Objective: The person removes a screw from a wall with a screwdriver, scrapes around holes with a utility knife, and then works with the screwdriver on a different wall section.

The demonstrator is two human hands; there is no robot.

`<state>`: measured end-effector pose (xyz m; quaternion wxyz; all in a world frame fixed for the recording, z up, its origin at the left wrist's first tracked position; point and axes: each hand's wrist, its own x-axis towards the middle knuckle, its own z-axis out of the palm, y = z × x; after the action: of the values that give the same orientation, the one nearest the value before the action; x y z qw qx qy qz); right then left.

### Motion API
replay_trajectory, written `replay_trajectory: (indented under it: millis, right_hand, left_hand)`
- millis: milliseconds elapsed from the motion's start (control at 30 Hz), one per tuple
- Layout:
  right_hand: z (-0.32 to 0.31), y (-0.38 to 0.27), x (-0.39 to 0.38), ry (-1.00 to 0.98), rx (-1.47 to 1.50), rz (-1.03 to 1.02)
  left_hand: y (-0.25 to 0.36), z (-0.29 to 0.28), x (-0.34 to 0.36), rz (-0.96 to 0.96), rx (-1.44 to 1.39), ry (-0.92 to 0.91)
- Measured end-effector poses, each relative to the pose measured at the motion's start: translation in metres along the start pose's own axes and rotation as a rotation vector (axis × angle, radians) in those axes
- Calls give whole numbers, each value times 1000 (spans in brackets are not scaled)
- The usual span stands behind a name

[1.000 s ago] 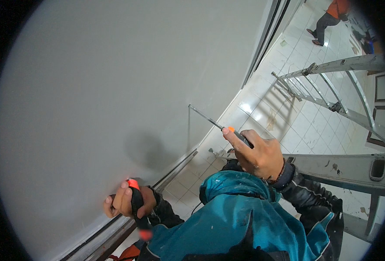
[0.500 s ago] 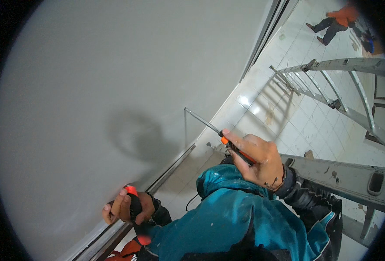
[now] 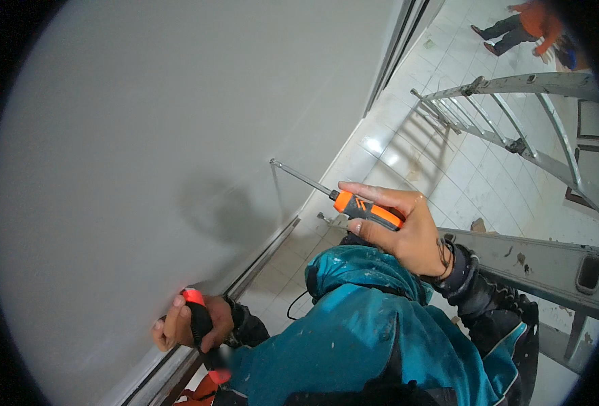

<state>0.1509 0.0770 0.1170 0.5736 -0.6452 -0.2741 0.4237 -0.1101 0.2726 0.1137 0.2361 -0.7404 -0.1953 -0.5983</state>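
Note:
My right hand is closed on an orange-and-black screwdriver, its index finger stretched along the handle. The screwdriver's metal tip meets a small spot on the pale grey wall. Low on the left, my left hand grips a red-and-black tool near the wall; its exact kind is unclear. Turquoise clothing of mine lies between the two hands.
A metal ladder spans the right over a white tiled floor. A wide metal beam runs beside my right arm. A person in orange is at top right. Rails edge the wall's foot.
The screwdriver has shifted slightly up and left and turned in my right fingers, showing more orange. The person in orange has changed leg and arm position. The view has moved a little.

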Motion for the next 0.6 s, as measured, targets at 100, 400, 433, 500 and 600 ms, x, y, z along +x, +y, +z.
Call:
replay_trajectory:
  millis: [100,400,433,500,600]
  right_hand:
    - [-2,-2,-2,-20,106,107]
    - [-12,-1,-5,-149,1021,581]
    - [-14,-1,-5,-175,1051,589]
    - [-18,5,-5,-164,995,542]
    - [-24,5,-5,-153,902,461]
  left_hand:
    - [0,1,2,3,-48,10]
    - [14,25,12,90,-54,189]
    - [17,24,14,75,-32,143]
    - [22,22,16,72,-8,107]
    - [25,24,18,80,-78,151]
